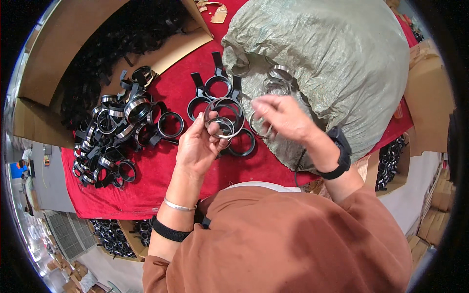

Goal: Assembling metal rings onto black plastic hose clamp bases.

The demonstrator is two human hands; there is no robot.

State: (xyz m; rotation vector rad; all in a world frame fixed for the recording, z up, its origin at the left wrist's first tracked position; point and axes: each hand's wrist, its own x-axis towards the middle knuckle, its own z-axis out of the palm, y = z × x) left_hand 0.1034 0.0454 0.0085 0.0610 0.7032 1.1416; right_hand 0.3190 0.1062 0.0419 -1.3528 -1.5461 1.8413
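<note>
Thin metal rings (pixel 232 127) are in the person's left hand (pixel 199 144), whose thumb and fingers are clamped on them above the tabletop (pixel 146 198), inward from the middle of its near edge. The right hand (pixel 281 115) is raised just to their right, thumb and fingertips drawn close together; blur hides whether anything is pinched there. Just beyond the left hand, black ring-shaped parts (pixel 217 77) with straight handles lie on the red cloth, partly hidden by the held rings. More loose metal rings (pixel 281 72) rest on a large grey-green woven sack (pixel 342 63), which covers the far right part of the tabletop. Toward the left edge, similar black parts with shiny bands form a heap (pixel 124 117), spilling from an open cardboard box (pixel 53 53) at the far left corner, dark with more pieces. The left forearm wears a silver bracelet (pixel 179 206) and a black strap (pixel 170 231); a black band (pixel 339 154) circles the right wrist. Below the near edge, towards its left end, black parts (pixel 112 238) fill another box.
</note>
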